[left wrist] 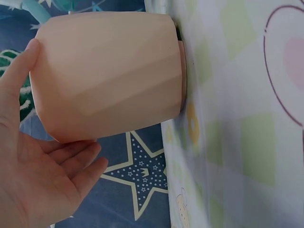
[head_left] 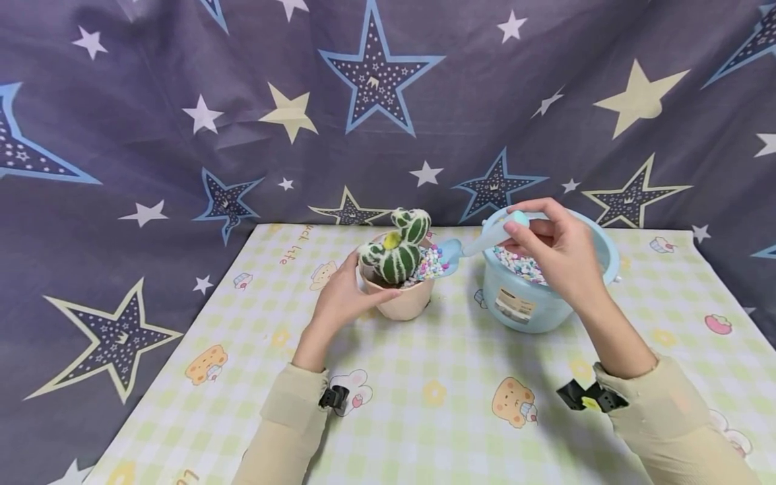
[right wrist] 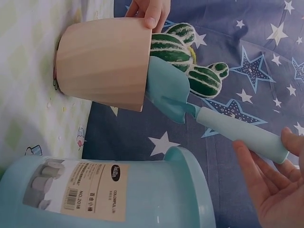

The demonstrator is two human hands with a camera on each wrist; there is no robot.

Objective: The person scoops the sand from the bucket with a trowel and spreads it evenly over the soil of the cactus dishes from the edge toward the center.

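Observation:
My right hand (head_left: 560, 252) grips the pale blue handle of a small trowel (right wrist: 166, 88) by its end. The trowel's blade, loaded with colourful pebbles (head_left: 432, 261), reaches over the rim of a peach flower pot (left wrist: 109, 71). In that pot stands a green cactus (head_left: 397, 263) with white fuzzy ridges and a yellow flower. Around the pot's left side my left hand (head_left: 345, 293) holds it, thumb at the near rim and fingers curved behind. In the left wrist view the thumb touches the rim while the other fingers lie along the pot's side.
A light blue bucket (right wrist: 109, 190) with a paper label stands to the right, below my right hand, with more colourful pebbles (head_left: 515, 264) inside. The checked tablecloth (head_left: 436, 431) covers the table. A dark star-patterned curtain (head_left: 242, 54) hangs directly behind.

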